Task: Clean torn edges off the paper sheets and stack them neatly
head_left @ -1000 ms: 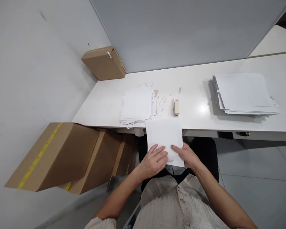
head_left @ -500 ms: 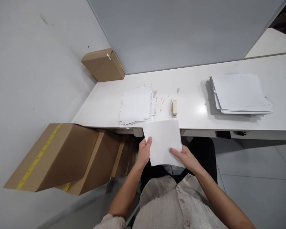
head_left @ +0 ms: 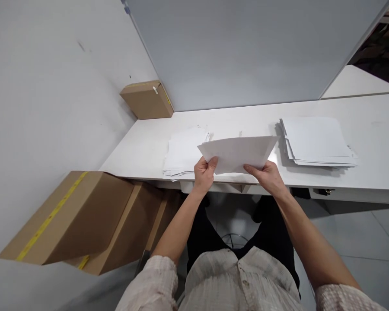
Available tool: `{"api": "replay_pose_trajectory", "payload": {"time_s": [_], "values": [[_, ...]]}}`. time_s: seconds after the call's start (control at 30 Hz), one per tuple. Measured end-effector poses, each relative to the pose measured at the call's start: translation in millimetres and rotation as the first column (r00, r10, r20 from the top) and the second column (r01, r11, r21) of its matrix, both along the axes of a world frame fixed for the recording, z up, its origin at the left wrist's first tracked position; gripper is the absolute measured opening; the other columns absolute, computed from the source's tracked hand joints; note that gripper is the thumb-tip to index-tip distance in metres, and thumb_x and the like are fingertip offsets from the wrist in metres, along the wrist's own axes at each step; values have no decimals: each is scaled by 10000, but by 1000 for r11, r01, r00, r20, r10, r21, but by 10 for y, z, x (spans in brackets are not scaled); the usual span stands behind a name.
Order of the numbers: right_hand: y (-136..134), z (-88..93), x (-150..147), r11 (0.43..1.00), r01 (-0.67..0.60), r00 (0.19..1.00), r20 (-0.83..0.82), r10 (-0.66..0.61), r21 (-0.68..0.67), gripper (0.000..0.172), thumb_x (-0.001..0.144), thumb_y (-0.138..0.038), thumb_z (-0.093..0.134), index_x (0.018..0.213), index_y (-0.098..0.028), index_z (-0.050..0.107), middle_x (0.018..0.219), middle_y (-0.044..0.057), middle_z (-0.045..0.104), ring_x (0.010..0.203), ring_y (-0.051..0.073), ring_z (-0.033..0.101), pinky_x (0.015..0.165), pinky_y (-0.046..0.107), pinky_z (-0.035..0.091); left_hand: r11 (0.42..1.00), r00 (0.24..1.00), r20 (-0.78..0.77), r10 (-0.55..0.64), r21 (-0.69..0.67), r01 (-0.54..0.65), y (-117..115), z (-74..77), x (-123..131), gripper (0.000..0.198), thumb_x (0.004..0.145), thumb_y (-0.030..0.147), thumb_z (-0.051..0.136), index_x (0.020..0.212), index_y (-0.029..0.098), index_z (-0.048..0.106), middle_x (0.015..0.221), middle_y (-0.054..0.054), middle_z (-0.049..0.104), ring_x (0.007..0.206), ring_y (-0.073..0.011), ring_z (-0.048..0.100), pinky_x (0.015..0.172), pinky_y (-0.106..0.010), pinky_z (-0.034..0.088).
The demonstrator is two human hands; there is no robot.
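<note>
Between both hands I hold white paper sheets (head_left: 236, 151), tilted up above the front edge of the desk; how many sheets there are I cannot make out. My left hand (head_left: 205, 175) pinches their lower left edge, thumb on top. At the lower right my right hand (head_left: 267, 177) grips them the same way. Behind and left of the sheets lies a loose paper stack (head_left: 181, 151), partly covered by them. A thicker paper stack (head_left: 316, 140) rests on the desk to the right. The stapler is hidden behind the held sheets.
The white desk (head_left: 129, 147) meets a grey panel (head_left: 233, 52) at the back. A cardboard box (head_left: 147, 101) leans in the far left corner. Several large cardboard boxes (head_left: 74, 216) with yellow tape stand left of my legs. An open shelf runs under the desktop.
Both hands have lifted the sheets forward and up, from over my lap to above the desk edge. They now tilt more upright and hide the beige stapler. My view has shifted slightly.
</note>
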State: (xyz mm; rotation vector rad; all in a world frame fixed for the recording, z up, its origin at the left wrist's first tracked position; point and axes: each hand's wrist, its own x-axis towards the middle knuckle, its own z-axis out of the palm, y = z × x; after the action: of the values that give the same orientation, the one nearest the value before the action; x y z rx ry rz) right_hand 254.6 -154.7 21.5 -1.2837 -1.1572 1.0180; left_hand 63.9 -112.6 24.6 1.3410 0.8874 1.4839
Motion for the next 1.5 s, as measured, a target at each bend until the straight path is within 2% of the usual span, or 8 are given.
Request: {"api": "replay_pose_trajectory", "payload": {"time_s": [0.2,0.6,0.77,0.93,1.0,1.1,1.23,1.5], "values": [[27,-168,6,999,-7,998,-58,4,-36,332,679,-378,719,938,-171,703,997,56,711,961,255,635,830,373,491,1000,989,-146,-27,-4,27,20,-95,-10,343,814,530,527,862,196,588,743,-11,578,718,-132,523,681,-248,446],[-8,-73,-7,999,-3,1000,19,3,-36,309,690,-395,710,897,-166,711,968,54,718,952,264,641,817,372,496,999,987,-160,9,-29,-14,-31,-55,-14,330,833,510,510,735,195,520,608,31,441,582,-99,411,577,-223,372],[-373,-63,52,989,-57,994,83,69,-138,311,698,-407,705,905,-177,717,950,54,721,927,284,648,756,354,521,980,993,-105,-46,-197,25,-316,-131,-48,312,816,510,538,765,202,556,625,20,508,593,-107,472,570,-224,400],[-918,-423,61,920,-56,998,-44,42,-389,312,699,-433,692,845,-158,714,890,77,729,794,276,670,635,335,535,918,947,-190,-257,-355,178,-594,-377,-138,316,838,477,522,797,176,606,658,7,566,577,-99,495,576,-227,428],[-1076,-542,61,878,-47,991,-133,-19,-477,334,692,-438,698,860,-149,698,878,83,729,747,262,674,609,332,535,938,927,-278,-251,-308,162,-542,-430,-165,302,859,446,498,914,176,621,771,-21,623,680,-124,567,666,-249,469],[-1172,-587,84,834,-16,970,-210,-120,-551,352,678,-423,718,897,-151,675,870,86,729,727,250,680,602,327,538,991,887,-443,-129,-83,103,-272,-458,-137,286,893,365,456,1089,202,585,966,-62,646,895,-164,606,818,-294,472],[-1096,-516,149,820,30,963,-202,-176,-572,355,651,-390,746,907,-158,667,849,86,732,716,253,685,583,323,544,948,772,-635,-5,242,206,169,-507,28,325,909,216,369,1179,203,549,1071,-91,592,1034,-179,535,908,-327,429],[-934,-471,233,813,51,961,-193,-198,-579,356,666,-370,736,937,-151,663,886,92,731,739,249,692,611,317,559,922,666,-743,-66,211,326,371,-602,178,494,837,38,305,1249,217,510,1006,-74,510,1000,-166,475,916,-315,408]]}}
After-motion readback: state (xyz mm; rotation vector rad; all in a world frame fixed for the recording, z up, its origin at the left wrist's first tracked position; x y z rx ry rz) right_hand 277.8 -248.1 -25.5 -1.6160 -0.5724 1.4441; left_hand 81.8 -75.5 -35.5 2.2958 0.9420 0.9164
